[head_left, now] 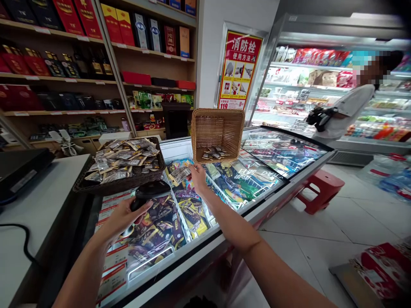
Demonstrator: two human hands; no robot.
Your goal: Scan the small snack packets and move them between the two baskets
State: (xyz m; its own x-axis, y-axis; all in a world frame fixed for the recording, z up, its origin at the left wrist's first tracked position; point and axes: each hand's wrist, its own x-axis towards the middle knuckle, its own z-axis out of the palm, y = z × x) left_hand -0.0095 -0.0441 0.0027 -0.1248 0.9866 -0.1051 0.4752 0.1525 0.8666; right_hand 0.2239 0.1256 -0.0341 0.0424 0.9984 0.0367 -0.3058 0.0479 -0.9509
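My left hand (123, 216) is wrapped round the handle of a black handheld barcode scanner (151, 189), above the glass of a chest freezer. Between the fingers of my right hand (199, 179) is a small clear-and-tan snack packet (180, 174), to the right of the scanner's head. A dark wicker basket (154, 174) heaped with similar packets sits on the freezer's left end. Beyond my right hand, a light brown wicker basket (218, 114) is tipped with its opening towards me, a few packets lying inside it.
The chest freezer (253, 205) holds bagged ice creams in wire baskets. A counter (28, 239) with a black device (24, 171) is at left. Shelves of boxes and bottles stand behind. To the right are a red stool (324, 186), water bottles (385, 171), a red carton (382, 269) and a person (349, 105).
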